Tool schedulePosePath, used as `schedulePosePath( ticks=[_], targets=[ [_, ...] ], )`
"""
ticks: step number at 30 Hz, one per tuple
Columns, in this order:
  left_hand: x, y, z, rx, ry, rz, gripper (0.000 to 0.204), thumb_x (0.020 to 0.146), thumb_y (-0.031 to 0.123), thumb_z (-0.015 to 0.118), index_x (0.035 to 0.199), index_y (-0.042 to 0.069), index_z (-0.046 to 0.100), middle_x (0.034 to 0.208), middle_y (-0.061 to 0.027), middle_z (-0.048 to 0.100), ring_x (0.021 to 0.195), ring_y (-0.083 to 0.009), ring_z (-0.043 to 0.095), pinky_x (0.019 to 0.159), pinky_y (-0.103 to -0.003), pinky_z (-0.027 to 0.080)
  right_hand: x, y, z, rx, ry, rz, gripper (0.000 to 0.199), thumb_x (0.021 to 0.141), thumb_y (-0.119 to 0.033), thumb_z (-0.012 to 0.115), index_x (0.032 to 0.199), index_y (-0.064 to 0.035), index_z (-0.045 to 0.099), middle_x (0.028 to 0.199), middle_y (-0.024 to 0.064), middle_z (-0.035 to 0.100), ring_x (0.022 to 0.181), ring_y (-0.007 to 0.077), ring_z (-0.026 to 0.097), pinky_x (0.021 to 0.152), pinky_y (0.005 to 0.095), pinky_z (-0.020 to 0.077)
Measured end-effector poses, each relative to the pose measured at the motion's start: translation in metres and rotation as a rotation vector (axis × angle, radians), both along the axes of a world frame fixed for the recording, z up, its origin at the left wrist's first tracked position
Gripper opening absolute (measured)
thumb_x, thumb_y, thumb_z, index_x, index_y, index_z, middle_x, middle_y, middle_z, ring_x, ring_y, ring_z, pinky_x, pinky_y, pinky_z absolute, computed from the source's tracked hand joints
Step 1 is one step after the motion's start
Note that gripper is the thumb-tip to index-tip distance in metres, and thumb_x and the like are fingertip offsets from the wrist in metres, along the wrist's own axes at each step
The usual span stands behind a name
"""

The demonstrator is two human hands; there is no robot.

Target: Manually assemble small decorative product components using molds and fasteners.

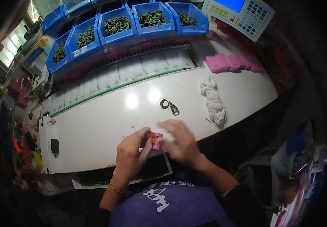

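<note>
Near the front edge of the white table, my left hand (132, 151) grips a small pink rubber mold (157, 143) with fingers and thumb. An orange-yellow patch shows on the mold's side. Just right of it is my right hand (180, 145), its fingers smeared by motion; whether they touch the mold I cannot tell. Beyond my hands, a dark green ring-shaped piece (165, 104) lies on the table beside a longer dark green piece with loops (174, 109).
A twisted white cloth (213, 102) lies to the right. Behind it stands a row of pink blocks (231, 62). Blue bins (120, 34) of green ring-like pieces line the back, with a keypad panel (241, 17) at far right. A green-edged strip (121, 84) crosses the table.
</note>
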State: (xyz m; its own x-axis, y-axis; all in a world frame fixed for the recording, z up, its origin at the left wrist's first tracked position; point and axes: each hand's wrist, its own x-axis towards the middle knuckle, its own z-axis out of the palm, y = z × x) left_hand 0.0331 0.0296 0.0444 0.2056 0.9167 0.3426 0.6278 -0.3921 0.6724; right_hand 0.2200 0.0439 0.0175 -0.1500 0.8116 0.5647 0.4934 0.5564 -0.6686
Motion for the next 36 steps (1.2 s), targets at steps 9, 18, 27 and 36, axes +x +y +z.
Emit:
schedulePosePath(
  ticks=[9, 18, 27, 36],
  targets=[
    [-0.019, 0.025, -0.042, -0.335, -0.5, 0.26, 0.013, 0.091, 0.004, 0.068, 0.102, -0.001, 0.064, 0.082, -0.0107, 0.065, 0.069, -0.018, 0.065, 0.064, -0.03, 0.051, 0.006, -0.028, -0.028, 0.177, 0.042, 0.231, 0.021, 0.08, -0.01, 0.08, 0.095, -0.0041, 0.068, 0.102, 0.0095, 0.067, 0.094, 0.0283, 0.065, 0.079, 0.0389, 0.0554],
    [-0.021, 0.001, -0.034, 0.003, 0.21, -0.04, 0.072, 0.083, 0.021, 0.078, 0.143, -0.003, 0.046, 0.149, -0.0259, 0.043, 0.13, -0.0412, 0.049, 0.107, -0.048, 0.041, 0.007, -0.05, -0.05, 0.215, -0.117, 0.197, 0.024, 0.078, -0.01, 0.081, 0.1, -0.0044, 0.073, 0.103, 0.0063, 0.071, 0.101, 0.0262, 0.068, 0.09, 0.0387, 0.0585],
    [-0.015, -0.008, -0.032, -0.086, 0.401, -0.109, 0.133, 0.059, 0.065, 0.084, 0.156, 0.0, 0.021, 0.16, -0.0199, 0.029, 0.147, -0.0363, 0.032, 0.117, -0.062, 0.021, 0.093, 0.022, 0.006, 0.019, -0.282, -0.396, 0.025, 0.085, -0.004, 0.065, 0.11, -0.0042, 0.068, 0.111, 0.0167, 0.067, 0.113, 0.0353, 0.059, 0.097, 0.0447, 0.0467],
    [-0.013, -0.007, -0.037, -0.12, 0.284, -0.046, 0.144, 0.049, 0.067, 0.087, 0.156, -0.002, 0.018, 0.157, -0.0204, 0.034, 0.143, -0.0388, 0.037, 0.118, -0.061, 0.019, 0.091, 0.022, 0.024, 0.159, -0.309, -0.112, 0.053, 0.078, -0.004, 0.061, 0.131, -0.005, 0.06, 0.135, 0.0192, 0.06, 0.111, 0.0372, 0.063, 0.094, 0.042, 0.0514]
  ],
)
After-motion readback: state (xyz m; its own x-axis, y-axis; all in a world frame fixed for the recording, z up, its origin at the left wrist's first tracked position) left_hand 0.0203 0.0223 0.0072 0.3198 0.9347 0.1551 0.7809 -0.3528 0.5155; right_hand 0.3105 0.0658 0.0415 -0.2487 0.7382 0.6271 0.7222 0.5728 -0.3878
